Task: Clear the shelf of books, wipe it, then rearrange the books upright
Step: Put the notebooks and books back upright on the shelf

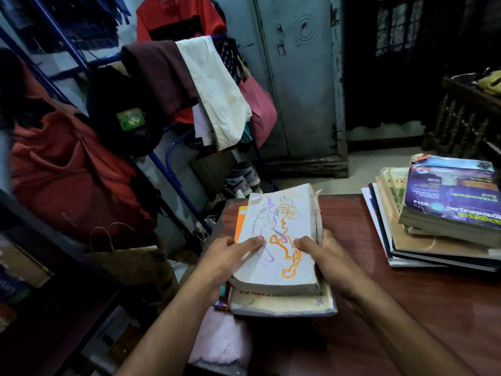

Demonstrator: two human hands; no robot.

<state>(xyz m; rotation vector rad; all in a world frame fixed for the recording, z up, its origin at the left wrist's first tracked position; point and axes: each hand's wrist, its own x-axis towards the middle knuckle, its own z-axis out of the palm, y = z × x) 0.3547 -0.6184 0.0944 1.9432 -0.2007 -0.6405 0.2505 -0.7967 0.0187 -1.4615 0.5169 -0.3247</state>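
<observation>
Grip: left hand and right hand both clamped on the book stack, thumbs on the scribbled white cover, fingers curled round the side edges. Stack sits at 12 o'clock from the person, at the tabletop near-left edge; resting or just lifted, can't tell. Second pile at 2 o'clock, well apart. Shelf at 9 o'clock. Judgement: stack is heavy-ish; worn, frayed covers and loose spines, so fragile at the edges. Top book is smaller, may slide. Hold from underneath the bottom book, squeeze the sides, keep level.
</observation>
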